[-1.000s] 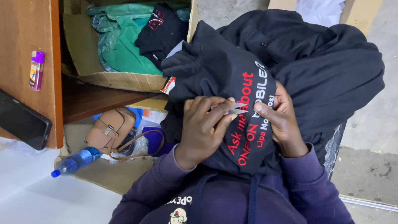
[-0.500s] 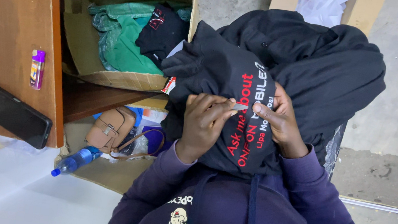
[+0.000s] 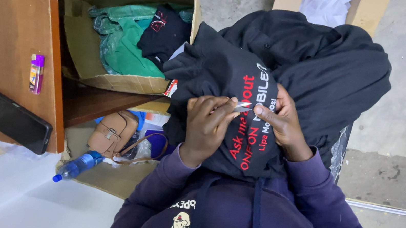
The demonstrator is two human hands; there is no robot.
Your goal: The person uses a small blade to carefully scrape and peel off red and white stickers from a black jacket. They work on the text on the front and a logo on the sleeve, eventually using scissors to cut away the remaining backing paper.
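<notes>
A black garment (image 3: pixel 219 69) with red and white print lies bunched on my lap. My left hand (image 3: pixel 206 127) rests on it, fingers closed around a small silver metal tool (image 3: pixel 241 106) whose tip touches the printed area. My right hand (image 3: pixel 283 121) sits just to the right and pinches the fabric beside the tool's tip. The two hands almost meet over the print. My dark purple sleeves come up from the bottom of the view. More black cloth (image 3: pixel 332 68) is heaped behind the hands.
An open cardboard box (image 3: pixel 119 80) at the upper left holds green cloth (image 3: pixel 124 42) and a black garment. A wooden desk (image 3: pixel 13 18) on the left carries a black phone (image 3: pixel 15 121) and a purple lighter (image 3: pixel 36 73). A tan handbag (image 3: pixel 110 136) and a water bottle (image 3: pixel 78 165) lie below.
My left fingers and the small tool have shifted slightly up and right, closer to my right thumb. Everything else is the same.
</notes>
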